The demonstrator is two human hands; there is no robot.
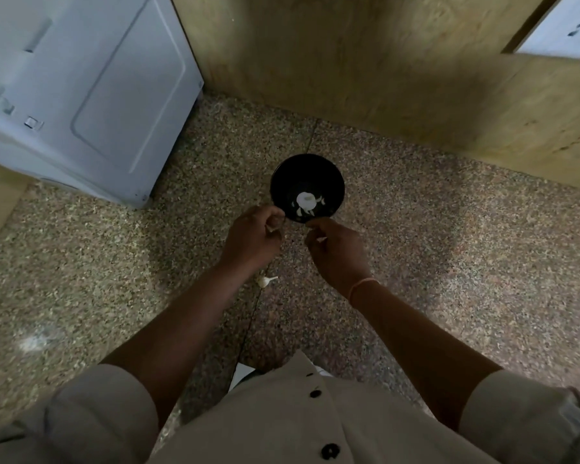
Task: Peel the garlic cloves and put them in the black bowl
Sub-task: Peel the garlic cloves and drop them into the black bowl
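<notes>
Peeling is best finished beside the black bowl (282,177) on the floor (432,262), so only the bare clove (276,224) drops in. Left hand (253,236) pinches that small clove at the bowl's near rim; right hand (336,251) has curled fingers, but I cannot tell what it holds.

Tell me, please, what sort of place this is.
Probably a corner of a home utility room or kitchen: a speckled stone floor, a white appliance like a washing machine, and wood-panelled walls.

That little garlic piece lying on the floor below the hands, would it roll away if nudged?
Probably light: the garlic piece is small beside the left hand. Its rounded body may wobble, but the jutting stalk likely stops a clean roll.
</notes>
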